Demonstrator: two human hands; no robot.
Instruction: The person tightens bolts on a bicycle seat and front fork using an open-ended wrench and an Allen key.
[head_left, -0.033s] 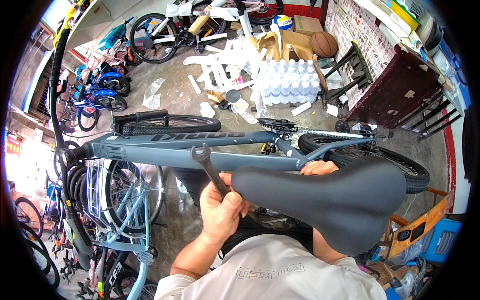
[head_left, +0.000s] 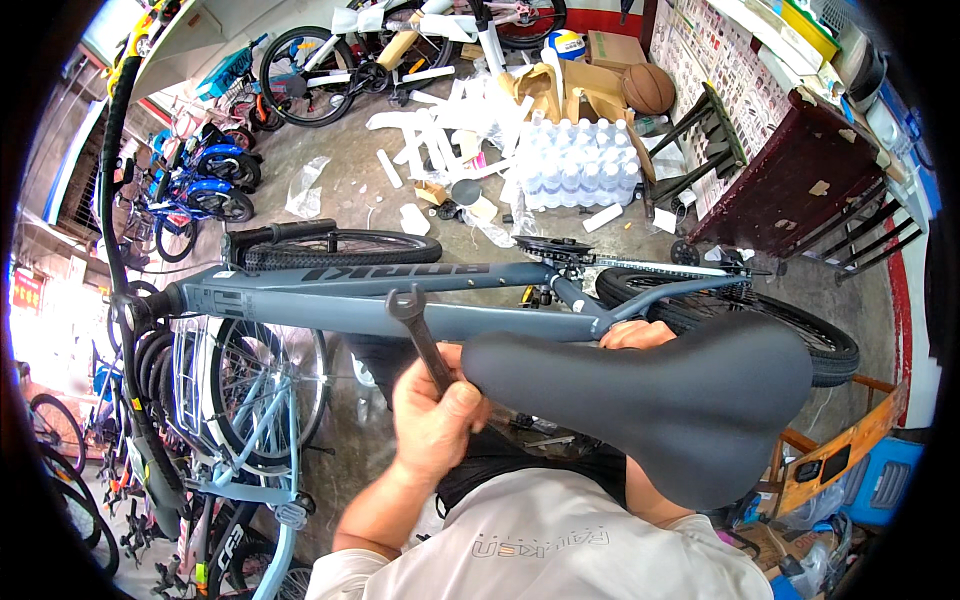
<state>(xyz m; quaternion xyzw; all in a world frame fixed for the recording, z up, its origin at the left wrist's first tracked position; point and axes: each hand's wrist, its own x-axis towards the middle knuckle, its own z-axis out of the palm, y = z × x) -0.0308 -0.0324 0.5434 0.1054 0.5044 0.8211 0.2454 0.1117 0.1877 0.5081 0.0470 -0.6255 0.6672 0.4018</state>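
A black bicycle saddle [head_left: 650, 390] lies before me, its narrow nose toward my left hand. My left hand [head_left: 435, 415] is closed round a dark open-ended wrench [head_left: 422, 335]; the jaw points up and away from me, in front of the grey-blue bicycle frame [head_left: 400, 315]. The fingers at the wrench are beside the saddle nose. Curled fingers of my right hand [head_left: 638, 335] show past the saddle's far edge, close to where the frame tubes meet. The saddle hides the rest of that hand and what it grips.
The bicycle's handlebar [head_left: 125, 290] reaches along the left, its rear wheel [head_left: 800, 320] to the right. A light-blue bicycle [head_left: 270, 410] stands at lower left. Bottled water [head_left: 580, 170] and white packing scraps [head_left: 440, 130] lie beyond. A wooden chair [head_left: 835, 450] stands at right.
The wrench has tilted slightly more upright, its jaw shifting a little to the right; my left hand has shifted slightly left. The right hand and saddle look unchanged.
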